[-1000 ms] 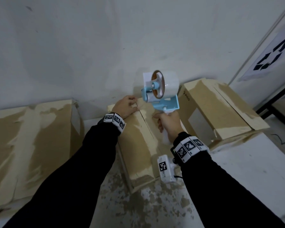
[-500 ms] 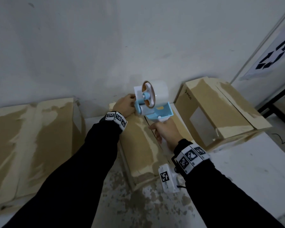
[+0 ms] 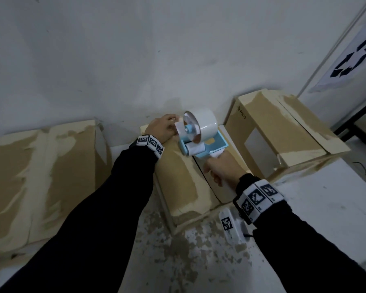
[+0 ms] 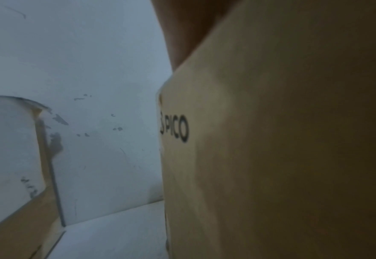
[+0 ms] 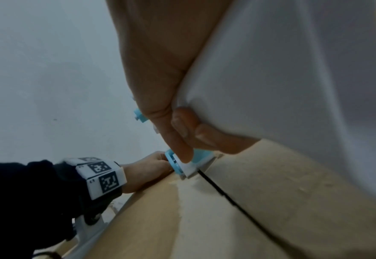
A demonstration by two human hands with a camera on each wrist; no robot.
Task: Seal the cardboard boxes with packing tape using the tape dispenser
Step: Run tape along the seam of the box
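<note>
Cardboard boxes sit in a row on the white table (image 3: pixel 336 218) against a grey wall: a wide flat one (image 3: pixel 40 176) at the left, a middle box (image 3: pixel 184 187) with its two top flaps meeting at a dark seam, and a third box (image 3: pixel 283 132) at the right printed "PICO". The right hand (image 3: pixel 222 168) is wrapped around the white handle of the blue tape dispenser (image 3: pixel 201 138), whose front end rests on the middle box at the far end of the seam, the white tape roll standing above it. The left hand (image 3: pixel 161 130) lies on the far left corner of the middle box, just beside the dispenser, fingers curled over the box's far edge. Both wrists wear white bands with black square markers.
</note>
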